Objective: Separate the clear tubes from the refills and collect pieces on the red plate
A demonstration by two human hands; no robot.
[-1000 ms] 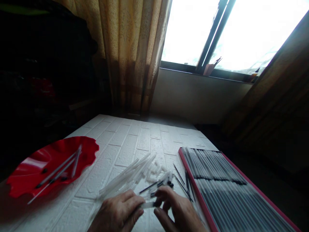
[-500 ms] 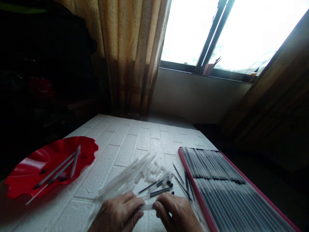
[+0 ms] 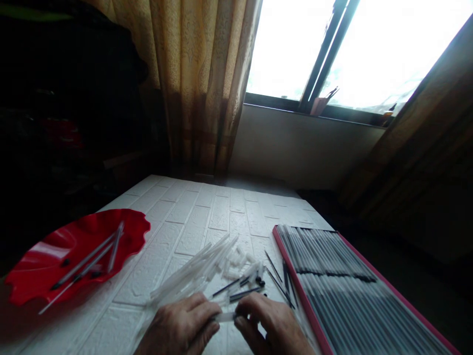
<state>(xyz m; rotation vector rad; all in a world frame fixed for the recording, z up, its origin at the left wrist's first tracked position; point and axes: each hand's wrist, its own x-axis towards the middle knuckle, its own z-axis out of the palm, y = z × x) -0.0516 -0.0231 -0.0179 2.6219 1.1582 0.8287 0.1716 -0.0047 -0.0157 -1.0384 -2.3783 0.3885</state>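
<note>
Low in the middle, my left hand pinches one end of a short translucent pen tube, which lies level between my hands. The fingertips of my right hand are closed at its other end, where something dark shows. How much of the tube lies inside the fingers is hidden. Just beyond my hands is a loose pile of long clear tubes. Small translucent caps lie to their right. Black pen parts and small black plugs are close to my right hand.
On the right stands a pink-edged box packed with two rows of pens. Thin dark refills lie along its left side. A red wavy-rimmed dish at left holds a few pens. All rest on a white brick-patterned tabletop.
The fingers of my right hand have shifted slightly at the tube's end, with a wider gap showing between them. My left hand and the surrounding things stay where they were.
</note>
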